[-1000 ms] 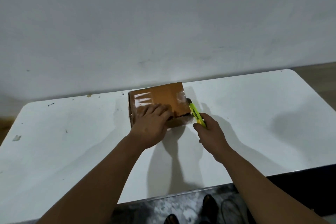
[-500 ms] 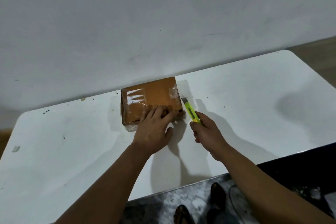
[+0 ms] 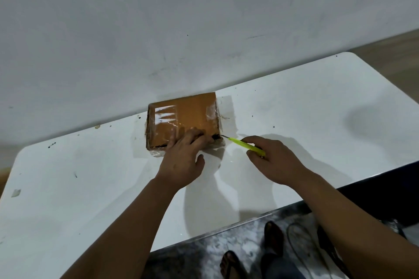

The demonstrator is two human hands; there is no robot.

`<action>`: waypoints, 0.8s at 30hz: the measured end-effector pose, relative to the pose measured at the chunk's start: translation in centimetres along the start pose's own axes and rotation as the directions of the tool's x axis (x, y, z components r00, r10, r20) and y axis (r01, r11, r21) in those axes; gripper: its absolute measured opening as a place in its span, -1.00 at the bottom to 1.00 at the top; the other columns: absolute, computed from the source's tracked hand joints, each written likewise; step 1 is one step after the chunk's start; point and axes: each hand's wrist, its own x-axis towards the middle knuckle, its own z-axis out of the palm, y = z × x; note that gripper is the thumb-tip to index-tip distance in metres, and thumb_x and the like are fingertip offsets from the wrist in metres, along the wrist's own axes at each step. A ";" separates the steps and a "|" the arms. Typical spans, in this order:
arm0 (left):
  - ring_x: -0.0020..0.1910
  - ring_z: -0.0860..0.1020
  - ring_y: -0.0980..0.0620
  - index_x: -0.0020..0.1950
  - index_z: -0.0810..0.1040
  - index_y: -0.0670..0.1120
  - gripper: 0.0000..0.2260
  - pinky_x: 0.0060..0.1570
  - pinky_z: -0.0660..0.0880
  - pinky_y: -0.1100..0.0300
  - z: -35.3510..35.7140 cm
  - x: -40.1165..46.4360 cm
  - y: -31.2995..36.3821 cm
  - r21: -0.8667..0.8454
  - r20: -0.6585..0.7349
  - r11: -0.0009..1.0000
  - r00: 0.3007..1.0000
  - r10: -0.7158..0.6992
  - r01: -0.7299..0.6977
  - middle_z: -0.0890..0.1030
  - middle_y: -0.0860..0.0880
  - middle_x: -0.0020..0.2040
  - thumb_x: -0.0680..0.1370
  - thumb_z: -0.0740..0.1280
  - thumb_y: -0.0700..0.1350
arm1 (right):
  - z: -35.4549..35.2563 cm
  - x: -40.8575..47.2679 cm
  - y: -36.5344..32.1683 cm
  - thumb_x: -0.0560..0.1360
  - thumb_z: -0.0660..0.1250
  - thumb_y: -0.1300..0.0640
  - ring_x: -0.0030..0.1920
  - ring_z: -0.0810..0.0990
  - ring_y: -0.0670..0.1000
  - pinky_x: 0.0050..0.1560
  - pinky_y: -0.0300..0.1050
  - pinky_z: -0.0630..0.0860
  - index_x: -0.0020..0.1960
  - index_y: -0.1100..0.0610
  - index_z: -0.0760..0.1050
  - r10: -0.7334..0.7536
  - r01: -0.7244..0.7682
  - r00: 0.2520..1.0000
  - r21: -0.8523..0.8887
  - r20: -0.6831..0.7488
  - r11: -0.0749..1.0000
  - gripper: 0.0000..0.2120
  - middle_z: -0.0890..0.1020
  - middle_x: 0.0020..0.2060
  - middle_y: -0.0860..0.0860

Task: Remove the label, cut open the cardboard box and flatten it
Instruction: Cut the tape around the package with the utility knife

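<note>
A flat brown cardboard box (image 3: 188, 115), wrapped in clear tape, lies on the white table (image 3: 294, 108) close to the wall. A white label patch (image 3: 165, 114) shows on its top left. My left hand (image 3: 183, 158) presses down on the box's near edge with its fingers spread flat. My right hand (image 3: 274, 161) grips a yellow utility knife (image 3: 244, 145). The blade tip touches the box's near right corner, where a dark slit shows.
A grey wall rises right behind the table. Small dark specks and a scrap of tape (image 3: 15, 192) dot the tabletop. Below the table's near edge I see mottled floor, my feet (image 3: 231, 265) and a looped cable (image 3: 303, 240).
The right hand has drawn the knife back and to the right, from the box's right side to its near right corner. The left hand stays pressed on the box.
</note>
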 end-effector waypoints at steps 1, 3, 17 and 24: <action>0.43 0.40 -0.03 0.37 0.48 0.12 -0.56 0.54 -0.06 -0.20 -0.1 0.0 -0.1 -0.009 0.000 1.000 1.000 0.007 -0.007 0.47 0.05 0.37 0.50 0.33 -0.14 | -0.4 0.2 -0.1 0.57 0.27 0.01 -0.22 0.56 -0.05 -0.18 -0.09 0.48 0.24 -0.21 0.49 -0.007 0.007 1.000 -0.031 0.010 0.999 -0.73 0.60 -0.27 -0.09; 0.43 0.39 -0.03 0.35 0.50 0.10 -0.57 0.53 -0.06 -0.19 -0.2 0.2 -0.3 -0.026 -0.002 1.000 1.000 0.016 -0.016 0.48 0.04 0.37 0.49 0.34 -0.15 | -1.0 0.6 -0.4 0.57 0.27 0.00 -0.10 0.59 -0.03 -0.07 -0.09 0.52 0.28 -0.21 0.50 -0.018 0.021 0.999 -0.083 0.033 0.996 -0.69 0.66 -0.13 -0.12; 0.41 0.45 -0.06 0.27 0.58 0.08 -0.64 0.49 0.08 -0.22 -0.4 1.0 -0.4 -0.078 0.001 0.997 1.000 -0.026 0.026 0.55 0.01 0.33 0.57 0.16 -0.19 | -4.8 3.5 -3.1 0.56 0.23 0.00 -0.17 0.52 -0.01 -0.12 -0.13 0.42 0.24 -0.26 0.53 -0.042 0.106 0.978 -0.312 0.205 0.944 -0.70 0.52 -0.29 -0.19; 0.36 0.50 -0.09 0.24 0.58 0.08 -0.63 0.45 0.16 -0.27 -0.3 0.9 -0.5 -0.076 -0.010 0.997 1.000 -0.028 0.028 0.57 -0.02 0.30 0.57 0.10 -0.15 | -5.0 3.6 -3.9 0.56 0.21 0.02 -0.10 0.58 0.06 -0.04 -0.07 0.51 0.19 -0.25 0.55 -0.013 0.101 0.968 -0.343 0.249 0.934 -0.71 0.62 -0.16 -0.12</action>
